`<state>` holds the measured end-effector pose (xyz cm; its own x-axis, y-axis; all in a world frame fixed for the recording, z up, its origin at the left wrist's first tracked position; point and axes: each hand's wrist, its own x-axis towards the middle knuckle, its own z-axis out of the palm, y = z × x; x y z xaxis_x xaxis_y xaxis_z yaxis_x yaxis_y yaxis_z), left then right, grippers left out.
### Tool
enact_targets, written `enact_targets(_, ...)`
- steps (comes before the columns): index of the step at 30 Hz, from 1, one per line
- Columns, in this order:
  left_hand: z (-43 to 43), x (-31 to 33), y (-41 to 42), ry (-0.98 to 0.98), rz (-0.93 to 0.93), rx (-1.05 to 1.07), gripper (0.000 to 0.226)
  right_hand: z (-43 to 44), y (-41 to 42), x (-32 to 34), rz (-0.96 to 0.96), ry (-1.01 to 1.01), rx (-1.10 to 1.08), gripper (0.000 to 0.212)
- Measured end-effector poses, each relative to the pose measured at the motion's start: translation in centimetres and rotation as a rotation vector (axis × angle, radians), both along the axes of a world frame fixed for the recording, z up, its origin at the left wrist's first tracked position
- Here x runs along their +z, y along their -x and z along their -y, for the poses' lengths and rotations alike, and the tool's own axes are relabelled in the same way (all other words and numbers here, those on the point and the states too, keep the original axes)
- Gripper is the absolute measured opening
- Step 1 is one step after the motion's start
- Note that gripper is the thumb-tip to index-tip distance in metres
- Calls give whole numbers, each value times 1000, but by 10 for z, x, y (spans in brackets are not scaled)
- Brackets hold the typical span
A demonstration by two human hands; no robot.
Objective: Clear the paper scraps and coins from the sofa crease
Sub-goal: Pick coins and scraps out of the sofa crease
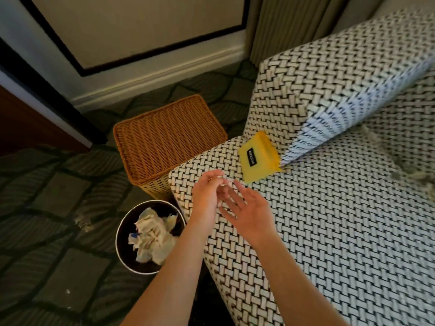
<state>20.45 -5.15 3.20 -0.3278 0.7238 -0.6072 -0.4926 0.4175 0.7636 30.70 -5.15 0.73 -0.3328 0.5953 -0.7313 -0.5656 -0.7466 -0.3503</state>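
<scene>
Diagonally, crease (329, 143) runs up-right — hands (244, 208) above sofa (329, 231)

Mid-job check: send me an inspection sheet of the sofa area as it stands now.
Surface: woven black-and-white sofa seat; no scraps or coins plainly visible on it.
Job's things: crumpled paper lies in the round bin on the floor; coins not made out.
Clutter: yellow pouch lies at the armrest crease; pale frayed tufts on the seat's far right.
Hands: left hand has curled fingers, contents too blurred to tell; right hand is open, fingers spread.
Cables: nothing seen.
Surroundings: lidded wicker basket beside the sofa; patterned carpet with small pale bits; curtain behind.
</scene>
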Motion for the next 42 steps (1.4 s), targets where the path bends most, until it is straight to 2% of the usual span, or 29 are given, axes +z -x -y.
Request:
enact_targets(4, -19, 12, -61, -26, 8, -121, 24, -19, -68, 12, 21, 16, -141, 33)
enact_targets(10, -44, 21, -142, -24, -108, -315, 25, -45, -152, 19, 61, -9, -232, 33)
enact_targets(12, -58, 21, -161, -53, -183, -401, 21, -57, -173, 18, 80, -13, -251, 32)
enact_targets(15, -76, 12, -184, -62, -391, -578, 14, -71, -201, 15, 111, -26, -277, 32)
enact_targets(17, -86, 3, -195, -54, -487, -650, 17, -79, -215, 11, 144, -35, -286, 32)
enact_targets(20, -109, -13, -214, -29, -569, -784, 24, -99, -239, 0, 241, -41, -288, 33)
enact_targets(24, -150, -37, -235, -12, -731, -899, 16, -132, -263, -10, 374, -84, -276, 27)
enact_targets(31, -213, -65, -262, -45, -876, -1069, 15, -197, -277, -27, 721, -160, -221, 18)
enact_targets(33, -223, -70, -265, -44, -971, -1156, 21, -213, -276, -35, 896, -230, -190, 21)
enact_targets(36, -232, -76, -274, -34, -1061, -1174, 31, -227, -279, -39, 1423, -401, 11, 36)
enact_targets(38, -244, -81, -284, 24, -989, -1187, 41, -236, -288, -41, 1685, -435, 180, 46)
enact_targets(40, -255, -81, -292, 119, -895, -1238, 45, -240, -299, -45, 1790, -406, 374, 58)
enact_targets(42, -265, -83, -296, 166, -874, -1293, 50, -240, -310, -49, 1753, -361, 461, 63)
